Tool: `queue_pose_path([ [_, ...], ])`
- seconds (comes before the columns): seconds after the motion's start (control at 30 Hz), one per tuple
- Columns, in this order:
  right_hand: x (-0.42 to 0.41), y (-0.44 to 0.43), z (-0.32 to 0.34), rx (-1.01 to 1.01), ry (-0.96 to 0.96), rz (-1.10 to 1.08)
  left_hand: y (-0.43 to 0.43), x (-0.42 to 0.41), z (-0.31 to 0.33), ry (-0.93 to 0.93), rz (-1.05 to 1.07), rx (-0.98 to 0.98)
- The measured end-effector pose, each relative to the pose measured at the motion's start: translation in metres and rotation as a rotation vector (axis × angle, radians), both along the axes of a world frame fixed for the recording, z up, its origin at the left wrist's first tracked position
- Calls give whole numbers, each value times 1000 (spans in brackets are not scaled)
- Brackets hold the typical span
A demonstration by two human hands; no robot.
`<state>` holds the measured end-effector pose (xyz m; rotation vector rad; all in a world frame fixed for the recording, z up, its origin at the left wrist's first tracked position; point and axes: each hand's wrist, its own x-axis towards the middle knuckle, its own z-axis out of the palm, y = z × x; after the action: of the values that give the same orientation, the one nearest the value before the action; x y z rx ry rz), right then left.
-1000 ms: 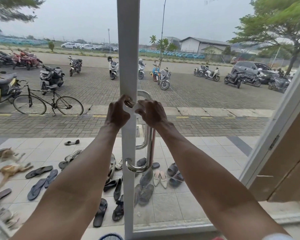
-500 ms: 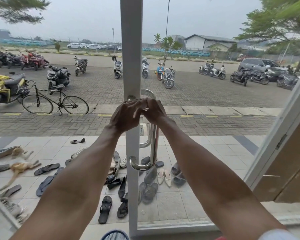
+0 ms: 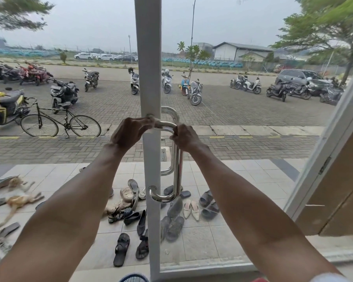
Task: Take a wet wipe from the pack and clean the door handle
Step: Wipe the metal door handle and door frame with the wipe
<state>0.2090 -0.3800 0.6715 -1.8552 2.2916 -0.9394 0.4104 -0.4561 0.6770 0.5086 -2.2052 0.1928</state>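
Note:
A chrome D-shaped door handle (image 3: 177, 169) is fixed to the white door post (image 3: 149, 58). My left hand (image 3: 128, 133) pinches at the handle's top mount, left of the post. Just right of it, my right hand (image 3: 184, 137) grips where the top arm bends down. A thin pale wet wipe (image 3: 168, 130) lies along the top arm between the two hands, mostly hidden by my fingers. The wipe pack is not in view.
Glass panes fill both sides of the post. An open door leaf with a brown panel (image 3: 334, 169) angles in at the right. Outside, several sandals (image 3: 171, 224) and a lying cat (image 3: 18, 198) are on the tiles. A blue round object (image 3: 134, 278) sits at the bottom edge.
My hands were pressed together at the handle's top. They have moved apart, the left to the mount and the right to the bend, baring the top arm between them.

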Motion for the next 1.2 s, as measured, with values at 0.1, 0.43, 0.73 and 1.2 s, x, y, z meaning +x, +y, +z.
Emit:
queue_pose_path([
  [0.1, 1, -4, 0, 24, 20, -20, -7, 0, 5, -56, 105, 94],
  [0.43, 3, -3, 1, 21, 23, -27, -3, -10, 6, -111, 123, 29],
  [0.73, 1, -3, -2, 23, 0, -23, -21, -25, 14, -109, 235, 161],
  [1.2, 0, 1, 0, 17, -11, -12, -14, -4, 14, -136, 183, 194],
])
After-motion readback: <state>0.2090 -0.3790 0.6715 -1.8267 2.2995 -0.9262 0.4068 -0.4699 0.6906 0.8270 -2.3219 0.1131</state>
